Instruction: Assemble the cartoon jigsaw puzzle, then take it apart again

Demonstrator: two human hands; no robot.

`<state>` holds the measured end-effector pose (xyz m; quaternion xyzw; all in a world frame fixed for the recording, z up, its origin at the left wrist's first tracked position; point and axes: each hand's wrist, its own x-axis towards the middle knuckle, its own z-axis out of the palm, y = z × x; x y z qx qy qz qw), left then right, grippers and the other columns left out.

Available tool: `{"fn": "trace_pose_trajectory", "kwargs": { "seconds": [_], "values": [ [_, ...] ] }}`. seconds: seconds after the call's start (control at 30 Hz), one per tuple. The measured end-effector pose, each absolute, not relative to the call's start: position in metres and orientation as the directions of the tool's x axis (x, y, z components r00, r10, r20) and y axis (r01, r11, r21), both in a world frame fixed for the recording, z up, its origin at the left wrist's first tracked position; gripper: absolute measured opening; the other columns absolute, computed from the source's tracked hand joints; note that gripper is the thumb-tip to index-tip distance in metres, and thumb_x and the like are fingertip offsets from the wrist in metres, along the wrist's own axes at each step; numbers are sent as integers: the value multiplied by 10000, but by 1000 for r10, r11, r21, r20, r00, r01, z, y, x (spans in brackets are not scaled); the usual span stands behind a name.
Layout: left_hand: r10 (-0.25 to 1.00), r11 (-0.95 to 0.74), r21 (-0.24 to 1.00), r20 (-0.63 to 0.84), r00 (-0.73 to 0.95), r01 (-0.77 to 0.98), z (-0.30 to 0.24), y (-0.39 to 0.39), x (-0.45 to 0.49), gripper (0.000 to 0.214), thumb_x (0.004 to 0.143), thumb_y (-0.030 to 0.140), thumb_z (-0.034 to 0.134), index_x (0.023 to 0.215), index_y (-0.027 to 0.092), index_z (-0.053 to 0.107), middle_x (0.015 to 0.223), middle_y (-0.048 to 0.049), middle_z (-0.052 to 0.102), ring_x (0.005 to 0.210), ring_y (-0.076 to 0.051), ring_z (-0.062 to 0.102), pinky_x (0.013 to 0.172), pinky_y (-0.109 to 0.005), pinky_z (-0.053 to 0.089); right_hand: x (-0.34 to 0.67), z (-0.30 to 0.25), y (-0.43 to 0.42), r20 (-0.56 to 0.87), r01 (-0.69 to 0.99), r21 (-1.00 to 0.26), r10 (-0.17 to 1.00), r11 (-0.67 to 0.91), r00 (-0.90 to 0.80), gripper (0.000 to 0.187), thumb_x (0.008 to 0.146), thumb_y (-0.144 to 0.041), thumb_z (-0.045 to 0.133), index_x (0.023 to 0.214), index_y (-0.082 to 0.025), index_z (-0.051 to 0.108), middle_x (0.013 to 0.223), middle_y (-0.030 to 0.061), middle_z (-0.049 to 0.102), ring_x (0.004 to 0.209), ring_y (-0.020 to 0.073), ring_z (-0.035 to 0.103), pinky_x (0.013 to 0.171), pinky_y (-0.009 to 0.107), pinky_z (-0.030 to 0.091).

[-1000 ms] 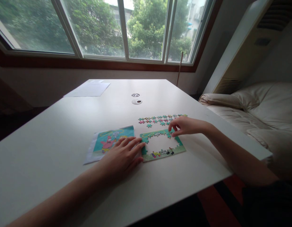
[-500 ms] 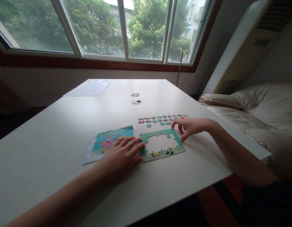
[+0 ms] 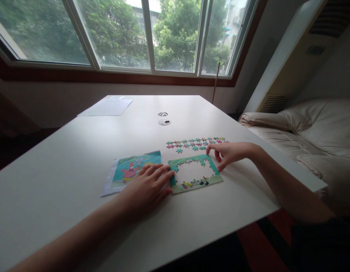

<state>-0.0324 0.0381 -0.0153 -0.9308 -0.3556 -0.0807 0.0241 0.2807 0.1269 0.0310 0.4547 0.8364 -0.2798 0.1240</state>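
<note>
A partly assembled jigsaw puzzle (image 3: 196, 184) lies flat on the white table, with its border joined and a bare middle. My left hand (image 3: 148, 185) rests flat over a picture sheet (image 3: 121, 172) of cartoon figures, its fingertips touching the puzzle's left edge. Part of that sheet is hidden beneath the hand. At the puzzle's right side is my right hand (image 3: 231, 153), index finger by the top right corner and thumb lower down on the edge. The thumb and index finger are apart, and no loose piece shows between them.
Several loose jigsaw pieces (image 3: 194, 144) lie in rows beyond the puzzle. Farther back are two round fittings (image 3: 164, 122) in the tabletop (image 3: 64, 162) and a white paper (image 3: 105, 107) at the far left. A pale sofa (image 3: 276, 132) stands past the table's right edge.
Only a very slight shift of the whole view is seen. Both hands and the puzzle hold their places.
</note>
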Motion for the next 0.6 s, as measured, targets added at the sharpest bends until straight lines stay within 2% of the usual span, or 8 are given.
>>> {"fn": "trace_pose_trajectory", "kwargs": {
  "seconds": [0.6],
  "values": [
    [660, -742, 2, 174, 731, 670, -16, 38, -33, 375, 914, 341, 374, 1256, 202, 436, 1279, -89, 477, 1160, -277, 399, 947, -458, 317, 280, 35, 125, -475, 835, -355, 688, 421, -549, 658, 576, -434, 703, 1136, -229, 423, 814, 3, 607, 763, 193, 582, 639, 250, 399]
  ]
}}
